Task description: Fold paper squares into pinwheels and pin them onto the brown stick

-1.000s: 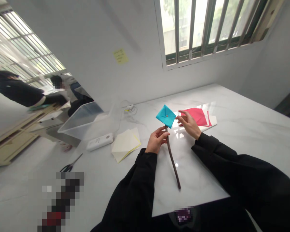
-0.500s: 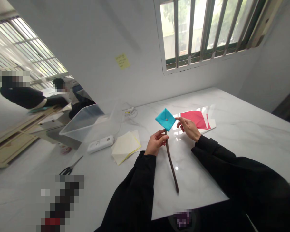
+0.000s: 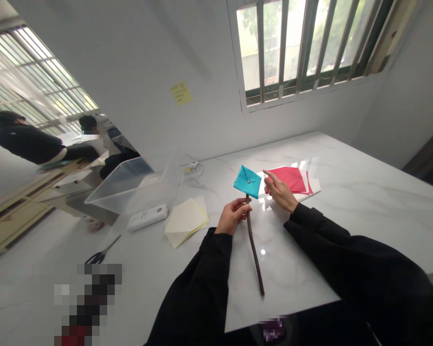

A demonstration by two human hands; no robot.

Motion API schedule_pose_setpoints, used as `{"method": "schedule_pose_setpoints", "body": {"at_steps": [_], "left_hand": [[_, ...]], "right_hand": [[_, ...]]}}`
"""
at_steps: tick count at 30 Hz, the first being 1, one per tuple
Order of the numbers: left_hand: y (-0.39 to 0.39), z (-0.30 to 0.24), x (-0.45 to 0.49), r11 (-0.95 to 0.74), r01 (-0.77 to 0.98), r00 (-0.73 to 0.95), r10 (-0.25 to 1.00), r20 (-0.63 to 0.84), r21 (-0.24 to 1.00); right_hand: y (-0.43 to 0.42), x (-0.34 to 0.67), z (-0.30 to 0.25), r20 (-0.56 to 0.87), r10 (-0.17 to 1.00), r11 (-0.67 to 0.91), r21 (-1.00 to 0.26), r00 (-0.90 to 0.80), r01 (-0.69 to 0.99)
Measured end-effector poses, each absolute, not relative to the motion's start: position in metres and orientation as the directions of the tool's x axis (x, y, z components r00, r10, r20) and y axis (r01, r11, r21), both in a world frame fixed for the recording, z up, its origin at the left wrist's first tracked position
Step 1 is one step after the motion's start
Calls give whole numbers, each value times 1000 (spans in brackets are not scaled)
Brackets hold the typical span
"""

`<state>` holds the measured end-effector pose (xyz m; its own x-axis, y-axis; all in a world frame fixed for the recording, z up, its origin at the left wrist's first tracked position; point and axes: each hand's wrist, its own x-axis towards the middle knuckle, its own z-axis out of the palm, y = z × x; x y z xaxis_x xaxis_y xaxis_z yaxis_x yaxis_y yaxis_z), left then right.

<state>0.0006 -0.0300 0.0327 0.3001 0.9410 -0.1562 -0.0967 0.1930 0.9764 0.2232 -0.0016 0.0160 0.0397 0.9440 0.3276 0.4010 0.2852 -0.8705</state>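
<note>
My left hand is closed round a thin dark stick near its upper end. A folded turquoise paper square is pinned to the top of the stick. My right hand is beside the paper's right corner, fingers stretched out and nearly touching it, holding nothing. The stick's lower end points toward me over the white marble table.
Red paper sheets lie just behind my right hand. Cream folded paper, a white oblong device, a clear plastic bin and scissors sit to the left. Two people are far left by a wooden bench.
The turquoise paper has turned on the stick and my right hand's fingers have moved along its right corner. My left hand has kept its grip on the stick.
</note>
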Motion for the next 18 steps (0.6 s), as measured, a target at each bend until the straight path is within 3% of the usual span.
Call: {"method": "schedule_pose_setpoints", "body": {"at_steps": [7, 14, 18], "left_hand": [[-31, 32, 2, 201, -112, 289, 944, -161, 973], [-30, 29, 2, 197, -115, 290, 944, -157, 974], [-29, 27, 2, 194, -116, 291, 944, -154, 974]], "right_hand": [[3, 235, 17, 264, 964, 223, -754, -26, 618], [0, 233, 19, 375, 924, 241, -733, 81, 637], [2, 236, 19, 356, 934, 250, -718, 35, 649]]}}
